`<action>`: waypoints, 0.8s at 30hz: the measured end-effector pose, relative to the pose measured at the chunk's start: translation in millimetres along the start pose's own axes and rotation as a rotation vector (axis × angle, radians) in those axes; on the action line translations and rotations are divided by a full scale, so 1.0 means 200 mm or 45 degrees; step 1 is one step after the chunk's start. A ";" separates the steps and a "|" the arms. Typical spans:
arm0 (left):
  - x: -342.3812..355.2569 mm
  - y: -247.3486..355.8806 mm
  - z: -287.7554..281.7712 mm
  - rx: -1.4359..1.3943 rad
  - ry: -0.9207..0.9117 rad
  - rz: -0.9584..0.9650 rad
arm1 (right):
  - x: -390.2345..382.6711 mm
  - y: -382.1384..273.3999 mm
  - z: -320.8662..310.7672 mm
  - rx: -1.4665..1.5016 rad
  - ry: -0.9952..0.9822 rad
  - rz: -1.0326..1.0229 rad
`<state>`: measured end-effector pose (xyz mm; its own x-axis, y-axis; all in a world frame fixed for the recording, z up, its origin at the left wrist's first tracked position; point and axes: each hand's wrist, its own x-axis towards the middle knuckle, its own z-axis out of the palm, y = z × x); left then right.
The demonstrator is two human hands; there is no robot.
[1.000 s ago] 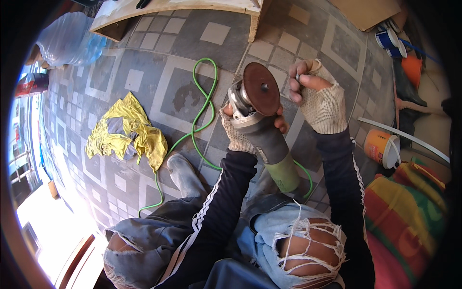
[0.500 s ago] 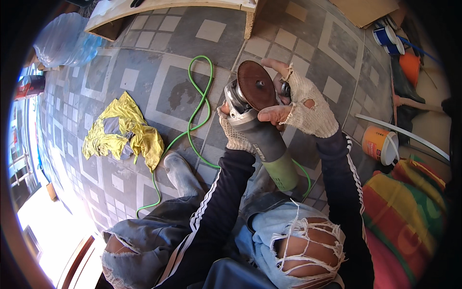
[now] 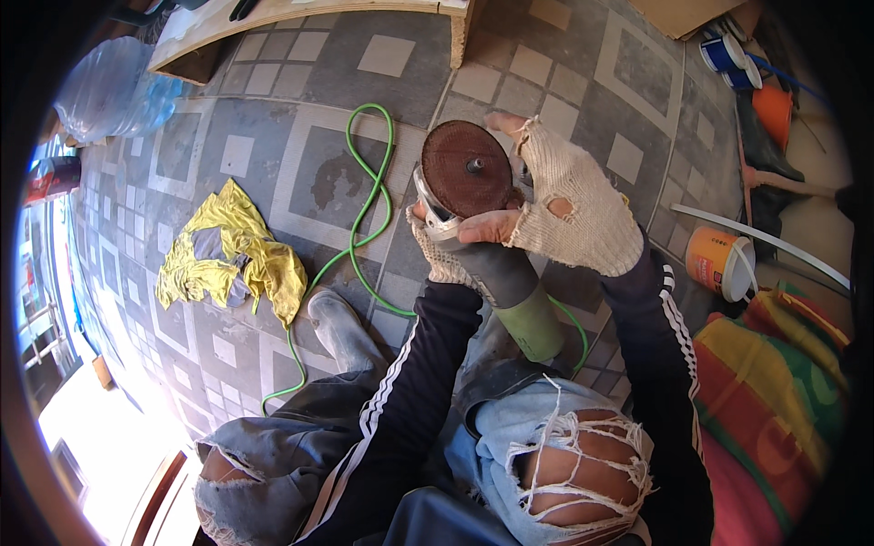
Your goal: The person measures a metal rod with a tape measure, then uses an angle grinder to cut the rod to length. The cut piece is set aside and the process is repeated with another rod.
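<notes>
I hold an angle grinder [image 3: 510,282] with a green and grey body over my lap, its brown round disc [image 3: 469,168] facing up. My left hand [image 3: 437,250], in a fingerless knit glove, grips the grinder's neck just under the disc guard. My right hand [image 3: 564,205], in a worn cream fingerless glove, wraps over the disc's right side, with the thumb on the guard and the fingers along the disc's far rim. A green cable [image 3: 364,209] loops from the grinder across the tiled floor.
A yellow and grey rag [image 3: 232,259] lies on the patterned tiles to the left. A wooden board [image 3: 300,18] sits at the top. An orange and white tub [image 3: 719,259], a white pipe [image 3: 774,241] and a striped cloth [image 3: 774,382] are on the right.
My right hand came down from beside the grinder, where it pinched something small, and now rests over the disc and guard. The grinder has tilted so the disc faces up more.
</notes>
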<state>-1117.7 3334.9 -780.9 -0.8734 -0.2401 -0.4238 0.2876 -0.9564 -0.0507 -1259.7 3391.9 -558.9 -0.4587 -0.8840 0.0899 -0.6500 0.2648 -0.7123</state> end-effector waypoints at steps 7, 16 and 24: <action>-0.12 -0.02 0.39 -0.377 -0.492 -0.203 | -0.01 0.03 -0.15 0.763 -0.001 0.619; -0.07 -0.07 0.27 -0.298 -0.404 -0.217 | 0.03 -0.08 -0.08 0.899 -0.200 0.678; -0.08 -0.04 0.31 -0.258 -0.289 -0.225 | 0.05 -0.09 -0.08 0.708 -0.159 0.490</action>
<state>-1130.9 3335.5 -717.0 -0.9751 -0.1266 -0.1821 0.1768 -0.9395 -0.2935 -1262.8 3385.0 -533.8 -0.4998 -0.8133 -0.2979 -0.0321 0.3611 -0.9320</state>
